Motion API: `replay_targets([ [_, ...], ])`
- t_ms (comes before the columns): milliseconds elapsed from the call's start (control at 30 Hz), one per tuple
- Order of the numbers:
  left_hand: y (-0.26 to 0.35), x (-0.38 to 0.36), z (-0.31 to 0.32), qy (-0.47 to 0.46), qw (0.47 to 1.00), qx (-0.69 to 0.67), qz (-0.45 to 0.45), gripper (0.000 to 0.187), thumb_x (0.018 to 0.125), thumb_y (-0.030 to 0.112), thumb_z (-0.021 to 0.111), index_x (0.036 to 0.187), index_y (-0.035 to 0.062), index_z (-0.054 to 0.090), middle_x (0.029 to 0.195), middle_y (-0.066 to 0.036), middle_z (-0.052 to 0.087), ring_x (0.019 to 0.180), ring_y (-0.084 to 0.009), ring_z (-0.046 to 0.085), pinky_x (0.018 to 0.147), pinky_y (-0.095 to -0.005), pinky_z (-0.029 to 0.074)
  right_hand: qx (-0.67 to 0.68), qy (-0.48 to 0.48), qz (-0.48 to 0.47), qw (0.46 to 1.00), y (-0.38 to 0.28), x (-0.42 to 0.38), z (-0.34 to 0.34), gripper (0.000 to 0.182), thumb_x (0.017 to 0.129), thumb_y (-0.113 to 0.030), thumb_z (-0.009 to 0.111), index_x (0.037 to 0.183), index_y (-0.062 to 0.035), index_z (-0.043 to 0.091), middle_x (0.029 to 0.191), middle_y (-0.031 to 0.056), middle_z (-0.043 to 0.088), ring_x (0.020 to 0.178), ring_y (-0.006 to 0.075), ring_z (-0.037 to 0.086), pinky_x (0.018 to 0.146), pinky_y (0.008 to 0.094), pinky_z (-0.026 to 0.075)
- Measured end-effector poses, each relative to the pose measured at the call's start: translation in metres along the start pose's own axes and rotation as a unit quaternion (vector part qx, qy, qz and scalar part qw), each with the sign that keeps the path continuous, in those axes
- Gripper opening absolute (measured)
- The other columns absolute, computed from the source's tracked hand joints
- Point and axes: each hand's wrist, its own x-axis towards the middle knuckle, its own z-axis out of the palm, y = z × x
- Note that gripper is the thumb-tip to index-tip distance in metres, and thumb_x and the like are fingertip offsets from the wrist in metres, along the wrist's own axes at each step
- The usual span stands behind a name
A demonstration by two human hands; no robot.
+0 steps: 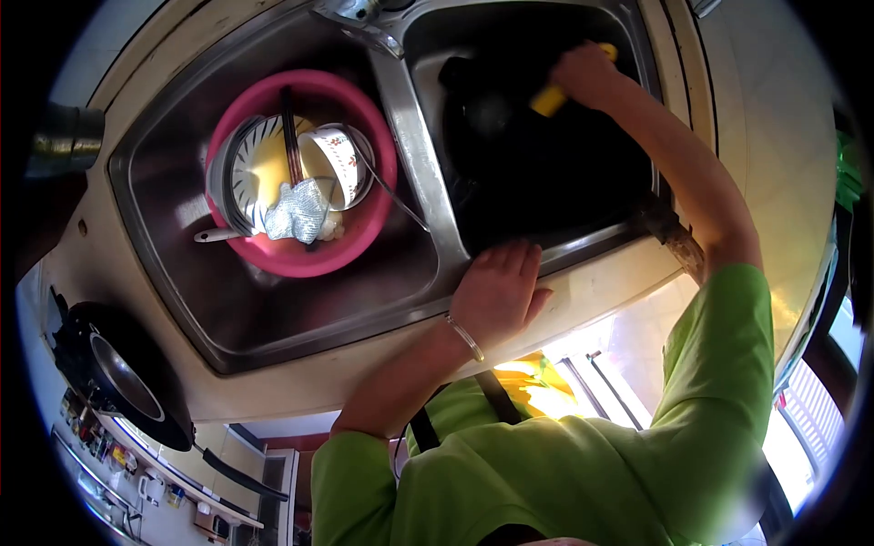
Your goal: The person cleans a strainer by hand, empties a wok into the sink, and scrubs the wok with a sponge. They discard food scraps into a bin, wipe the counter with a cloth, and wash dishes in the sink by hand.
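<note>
My right hand is closed around a yellow thing that sticks out at both ends of the fist, over the right sink basin. Its exact kind is hard to make out. Very dark shapes fill that basin, and their outlines are mostly lost in shadow. My left hand lies flat on the front rim of the sink, fingers stretched toward the right basin, holding nothing. A bracelet circles that wrist.
In the left basin stands a pink tub with stacked dishes, a patterned cup, chopsticks and a silvery crumpled cloth. A faucet rises behind the divider. Black pans sit at the counter's left end.
</note>
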Motion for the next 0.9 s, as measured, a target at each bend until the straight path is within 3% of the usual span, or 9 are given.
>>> replay_targets([
  [33, 0.0, 0.001, 0.0, 0.005, 1.0, -0.003, 0.002, 0.045, 0.075, 0.031, 0.05, 0.106, -0.0013, 0.044, 0.104, -0.016, 0.049, 0.095, -0.0258, 0.049, 0.083, -0.0353, 0.037, -0.008, -0.078, 0.038, 0.996, 0.005, -0.012, 0.003, 0.014, 0.073, -0.017, 0.053, 0.083, -0.0126, 0.062, 0.084, 0.0044, 0.06, 0.081, 0.0192, 0.058, 0.066, 0.0329, 0.045],
  [133, 0.0, -0.002, 0.002, 0.006, 1.0, 0.006, -0.002, 0.045, 0.075, 0.032, 0.05, 0.106, -0.0014, 0.044, 0.104, -0.015, 0.049, 0.095, -0.0253, 0.048, 0.083, -0.0349, 0.037, 0.006, -0.116, 0.065, 0.991, 0.01, -0.022, 0.016, 0.016, 0.074, -0.018, 0.053, 0.087, -0.0133, 0.062, 0.084, 0.0046, 0.06, 0.082, 0.0197, 0.058, 0.067, 0.0332, 0.045],
  [267, -0.001, -0.001, 0.003, 0.01, 1.0, 0.011, -0.005, 0.045, 0.075, 0.031, 0.05, 0.105, -0.0018, 0.044, 0.104, -0.016, 0.049, 0.095, -0.0256, 0.048, 0.082, -0.0351, 0.037, 0.036, 0.071, 0.099, 0.992, 0.004, 0.019, 0.014, 0.018, 0.072, -0.019, 0.054, 0.088, -0.018, 0.062, 0.087, 0.007, 0.06, 0.081, 0.0204, 0.058, 0.067, 0.0327, 0.046],
  [400, 0.0, -0.004, 0.001, 0.002, 1.0, -0.006, -0.009, 0.046, 0.075, 0.031, 0.05, 0.105, -0.0024, 0.045, 0.104, -0.016, 0.049, 0.093, -0.0263, 0.048, 0.082, -0.0356, 0.037, 0.124, 0.086, 0.015, 0.988, 0.033, -0.018, 0.0, 0.022, 0.073, -0.02, 0.053, 0.094, -0.0204, 0.059, 0.085, 0.007, 0.06, 0.081, 0.0209, 0.058, 0.068, 0.0334, 0.046],
  [467, 0.0, -0.003, -0.001, 0.014, 1.0, -0.02, -0.009, 0.046, 0.074, 0.031, 0.051, 0.105, -0.0025, 0.044, 0.104, -0.017, 0.049, 0.094, -0.0269, 0.048, 0.082, -0.0356, 0.037, 0.095, -0.106, -0.133, 0.981, 0.038, -0.046, -0.005, 0.022, 0.074, -0.02, 0.053, 0.095, -0.0186, 0.059, 0.081, 0.0056, 0.059, 0.081, 0.0208, 0.057, 0.069, 0.0338, 0.046],
  [567, -0.001, -0.002, 0.001, 0.02, 1.0, -0.01, -0.001, 0.047, 0.074, 0.031, 0.051, 0.105, -0.0027, 0.045, 0.104, -0.017, 0.049, 0.095, -0.0274, 0.048, 0.082, -0.0357, 0.037, 0.014, -0.162, -0.052, 0.985, 0.005, -0.037, 0.01, 0.019, 0.073, -0.019, 0.053, 0.091, -0.0169, 0.061, 0.078, 0.006, 0.059, 0.081, 0.0212, 0.057, 0.07, 0.0339, 0.045],
  [633, -0.001, -0.004, 0.001, 0.009, 1.0, -0.014, -0.014, 0.046, 0.075, 0.032, 0.05, 0.105, -0.0026, 0.045, 0.105, -0.018, 0.049, 0.095, -0.0277, 0.048, 0.083, -0.0357, 0.037, -0.012, -0.017, -0.014, 1.0, 0.008, -0.004, 0.013, 0.014, 0.072, -0.017, 0.053, 0.081, -0.0146, 0.063, 0.078, 0.0061, 0.059, 0.077, 0.0224, 0.058, 0.068, 0.0333, 0.046],
  [800, -0.001, -0.007, 0.002, 0.004, 1.0, -0.011, -0.012, 0.045, 0.076, 0.032, 0.049, 0.105, -0.0025, 0.045, 0.105, -0.018, 0.049, 0.096, -0.0278, 0.048, 0.083, -0.036, 0.037, -0.028, 0.18, -0.07, 0.981, 0.011, 0.02, 0.0, 0.014, 0.071, -0.015, 0.052, 0.082, -0.0164, 0.062, 0.079, 0.0064, 0.06, 0.067, 0.0225, 0.059, 0.058, 0.0299, 0.047],
  [900, -0.001, -0.004, 0.0, 0.0, 1.0, -0.017, -0.009, 0.045, 0.077, 0.032, 0.048, 0.105, -0.0024, 0.044, 0.105, -0.018, 0.049, 0.096, -0.028, 0.048, 0.084, -0.0363, 0.037, -0.001, -0.127, -0.146, 0.981, 0.022, -0.018, -0.015, 0.02, 0.073, -0.016, 0.052, 0.089, -0.0238, 0.061, 0.088, -0.0013, 0.059, 0.082, 0.0203, 0.057, 0.07, 0.0337, 0.045],
])
